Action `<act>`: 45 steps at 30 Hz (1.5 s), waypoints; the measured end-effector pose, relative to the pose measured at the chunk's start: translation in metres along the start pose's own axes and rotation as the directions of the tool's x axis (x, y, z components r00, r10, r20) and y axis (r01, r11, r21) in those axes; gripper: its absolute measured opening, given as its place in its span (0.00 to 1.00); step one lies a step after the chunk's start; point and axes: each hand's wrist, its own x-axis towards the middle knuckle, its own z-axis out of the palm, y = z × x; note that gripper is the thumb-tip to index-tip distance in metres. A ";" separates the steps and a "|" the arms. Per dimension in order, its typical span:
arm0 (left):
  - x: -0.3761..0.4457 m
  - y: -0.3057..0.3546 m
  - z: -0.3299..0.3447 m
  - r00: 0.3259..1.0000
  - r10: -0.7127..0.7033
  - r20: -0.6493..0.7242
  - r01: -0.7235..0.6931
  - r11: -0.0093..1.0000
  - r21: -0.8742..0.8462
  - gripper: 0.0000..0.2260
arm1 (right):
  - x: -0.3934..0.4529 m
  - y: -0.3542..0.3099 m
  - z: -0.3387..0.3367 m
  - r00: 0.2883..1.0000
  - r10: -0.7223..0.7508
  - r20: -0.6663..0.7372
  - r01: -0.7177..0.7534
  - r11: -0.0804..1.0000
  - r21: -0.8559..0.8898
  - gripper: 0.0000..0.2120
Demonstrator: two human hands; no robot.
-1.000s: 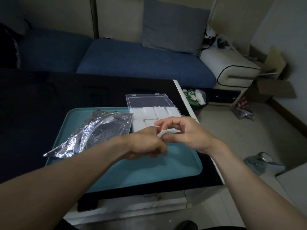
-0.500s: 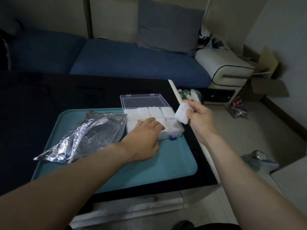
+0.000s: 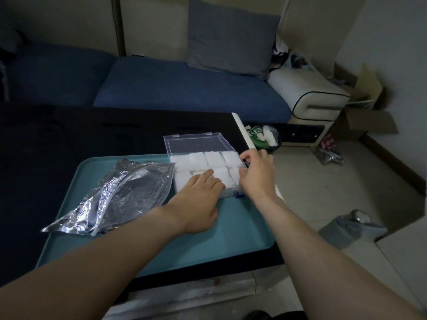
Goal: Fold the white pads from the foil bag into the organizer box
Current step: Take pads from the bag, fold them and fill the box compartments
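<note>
Black counter [image 3: 92, 125] carries a teal tray [image 3: 231, 229]; on it the crumpled foil bag [image 3: 129, 192] lies left of the clear organizer box [image 3: 203, 144], packed with white pads [image 3: 196, 159]. Left hand [image 3: 198, 199] presses flat on the near pads. Right hand [image 3: 256, 174] curls at the box's right edge; its hold I cannot tell. Seating looks under way; next, probably closing the lid.

Right hand [image 3: 256, 175] lowered pad into organizer box [image 3: 208, 172].
</note>
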 end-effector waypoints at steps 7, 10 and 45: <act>-0.005 -0.010 -0.006 0.995 0.022 -0.098 -0.031 0.995 -0.091 0.22 | -0.002 -0.007 -0.028 0.980 -0.096 0.176 0.097 0.995 0.004 0.13; -0.009 -0.013 -0.012 0.985 0.026 -0.170 -0.047 0.991 -0.123 0.18 | -0.004 -0.011 -0.030 0.932 -0.131 0.339 0.193 0.969 -0.156 0.11; -0.112 -0.116 -0.078 0.844 -0.533 -0.055 0.475 0.792 -0.383 0.12 | -0.055 -0.115 -0.018 0.843 -0.482 0.237 0.350 0.828 0.438 0.08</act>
